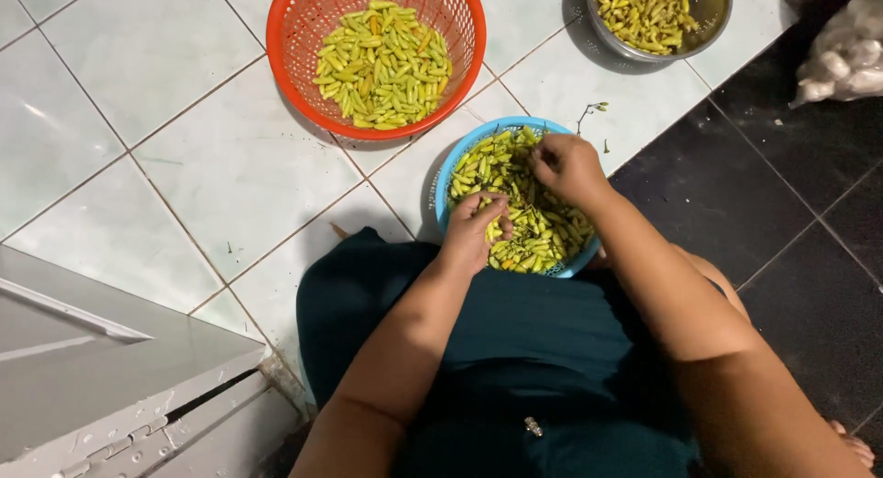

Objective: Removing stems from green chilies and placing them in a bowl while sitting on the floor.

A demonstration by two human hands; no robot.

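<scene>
Tiled floor [166,165] | hands [520,197] in blue basket [451,170] | open left

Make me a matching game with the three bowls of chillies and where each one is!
Things:
1. red basket
2. blue basket
3. metal bowl

Places:
a. top right, on the white tiles
b. under both hands, right in front of the person
c. top middle, on the white tiles

Pairs: 1-c, 2-b, 3-a
</scene>
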